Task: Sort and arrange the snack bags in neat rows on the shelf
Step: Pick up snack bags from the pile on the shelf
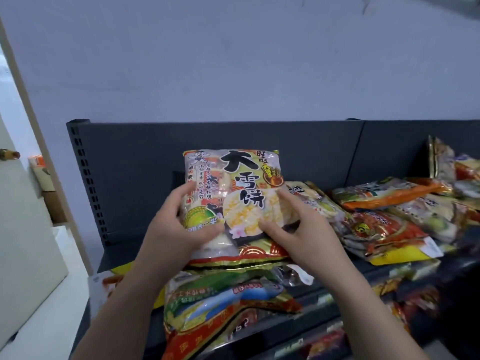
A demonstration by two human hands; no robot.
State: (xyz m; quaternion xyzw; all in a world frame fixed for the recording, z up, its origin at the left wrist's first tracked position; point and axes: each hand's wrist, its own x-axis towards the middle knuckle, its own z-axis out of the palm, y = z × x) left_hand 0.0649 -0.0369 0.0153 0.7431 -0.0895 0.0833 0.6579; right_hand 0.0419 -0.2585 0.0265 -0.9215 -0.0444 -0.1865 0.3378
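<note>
Bag [233,183] stood upright, long axis vertical. Left hand [179,224] gripped its lower-left edge, right hand [298,224] its lower-right, both equally near. Shelf [135,165] back was just behind.

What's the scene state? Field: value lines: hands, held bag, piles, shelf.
left hand: grips the lower left edge of the rice cracker bag
right hand: holds the bag's lower right part
bag pose: upright, front to camera
below: flat stack of snack bags
right: unsorted pile of overlapping bags
shelf: dark back panel
</note>
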